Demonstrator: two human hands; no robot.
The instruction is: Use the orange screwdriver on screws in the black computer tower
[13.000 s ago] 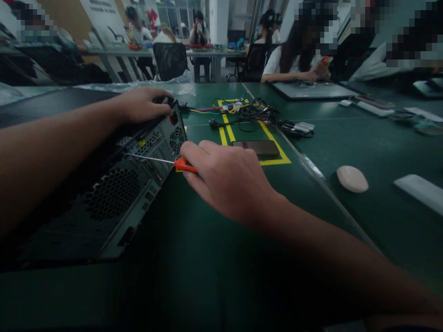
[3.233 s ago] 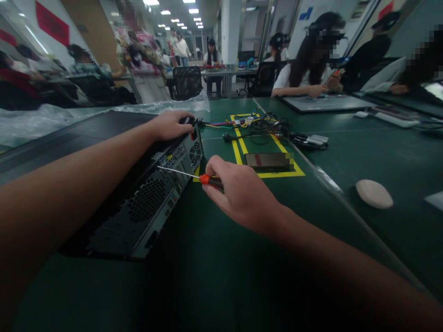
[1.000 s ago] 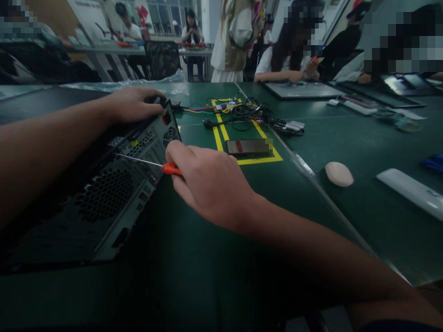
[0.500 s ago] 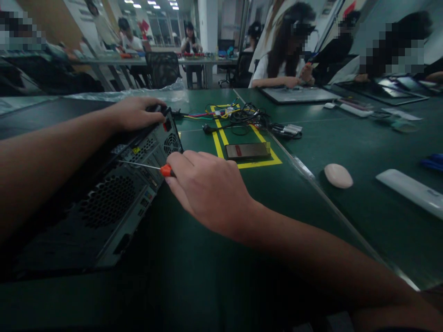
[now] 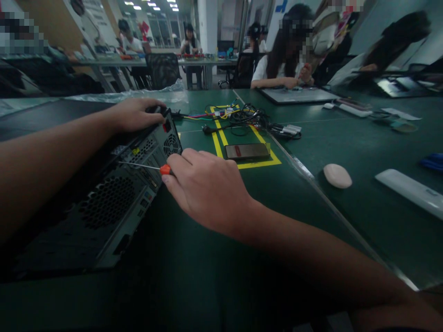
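A black computer case [image 5: 109,203] lies at the left on the green table, its grey rear panel with fan grilles and ports facing me. My left hand [image 5: 140,113] grips the case's upper far corner, the thumb by the rear edge; its other fingertips are partly hidden. My right hand [image 5: 207,189] is closed around the handle of a screwdriver [image 5: 165,170], whose orange front end shows by the thumb. The thin shaft points left across the rear panel, and its tip meets the panel's upper edge, though what it touches is too small to make out.
Beyond my right hand lie a dark phone [image 5: 247,151] inside yellow tape [image 5: 259,163] and tangled cables [image 5: 254,117]. A pale mouse [image 5: 338,176] and a long white plastic piece [image 5: 411,189] are at the right. Clear wrap [image 5: 138,95] lies behind the case. Several people work around.
My right thumb and index finger have shifted slightly on the screwdriver handle. The tip stays at the same spot. My left hand and the case have hardly moved.
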